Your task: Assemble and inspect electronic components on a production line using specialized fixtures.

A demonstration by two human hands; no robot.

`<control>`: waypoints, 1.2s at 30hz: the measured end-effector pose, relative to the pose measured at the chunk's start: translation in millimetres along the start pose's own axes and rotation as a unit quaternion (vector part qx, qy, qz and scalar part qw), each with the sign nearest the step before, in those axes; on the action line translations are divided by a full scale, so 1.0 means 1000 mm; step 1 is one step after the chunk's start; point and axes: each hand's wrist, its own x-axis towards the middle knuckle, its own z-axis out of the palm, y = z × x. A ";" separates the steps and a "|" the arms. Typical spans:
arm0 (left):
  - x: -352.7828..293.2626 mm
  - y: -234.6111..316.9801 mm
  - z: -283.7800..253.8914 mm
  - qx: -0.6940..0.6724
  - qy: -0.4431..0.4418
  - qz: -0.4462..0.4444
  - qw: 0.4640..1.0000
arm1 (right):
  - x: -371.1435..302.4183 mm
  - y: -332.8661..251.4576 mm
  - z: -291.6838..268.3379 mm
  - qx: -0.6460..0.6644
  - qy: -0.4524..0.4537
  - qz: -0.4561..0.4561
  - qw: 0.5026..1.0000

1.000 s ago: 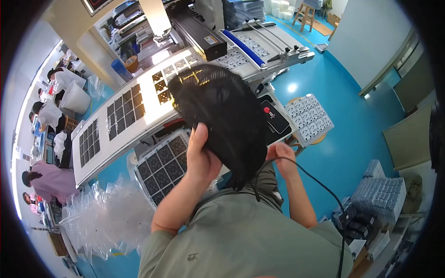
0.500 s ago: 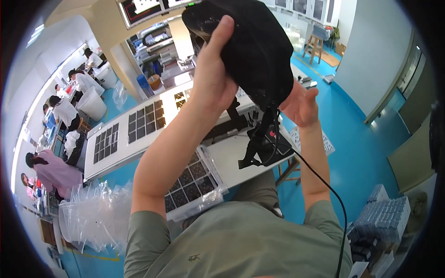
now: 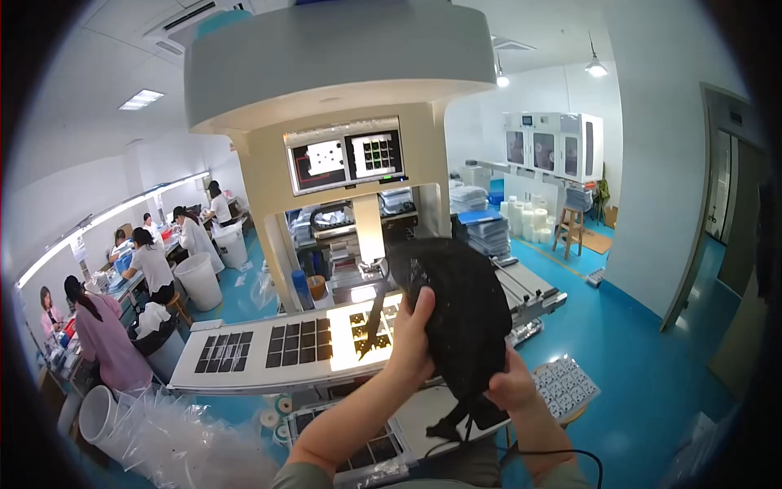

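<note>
The left hand has its thumb across the near face of a black cloth pouch, gripping its left side, apparently to bear its weight before the desk's near edge. The right hand is bent at the pouch's lower right, perhaps steadying it; I cannot tell whether its fingers grip. On the white desk, 2 dark gridded sheets lie toward the left end, beside a brightly lit patch. Clear plastic and co-workers are left; a pale patterned tray sits right, above blue floor.
</note>
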 end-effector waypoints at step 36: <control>-0.121 0.016 -0.136 -0.186 0.149 0.051 0.970 | -0.064 0.137 -0.007 0.060 0.053 0.267 0.960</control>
